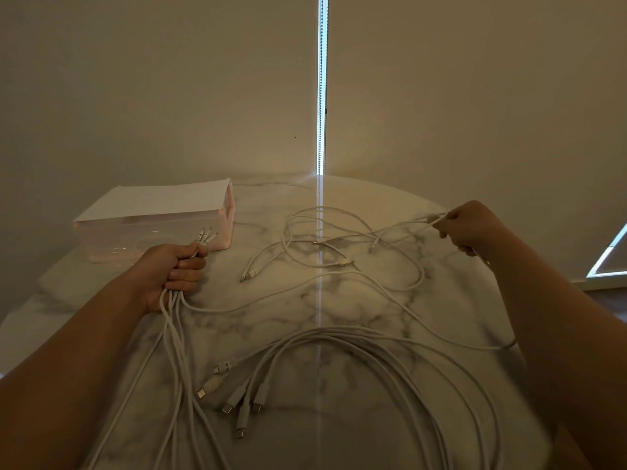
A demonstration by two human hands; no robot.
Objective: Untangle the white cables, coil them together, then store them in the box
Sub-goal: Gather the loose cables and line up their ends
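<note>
My left hand (176, 271) grips a bundle of several white cables (176, 334) just in front of the box; their plug ends (206, 236) stick up above my fist. The bundle runs toward me, loops wide across the near table (390, 354) and ends in a fan of USB plugs (237, 398). My right hand (466, 227) pinches a white cable at the far right and holds it off the table. A loose tangle of white cables (339, 245) lies between my hands. The pale pink box (156, 220) stands at the back left.
The round marble table (339, 300) curves away at the left and right edges. Closed beige blinds (169, 96) hang behind it, with a bright slit of light (321, 96) down the middle. A lit window corner (610, 256) shows at the far right.
</note>
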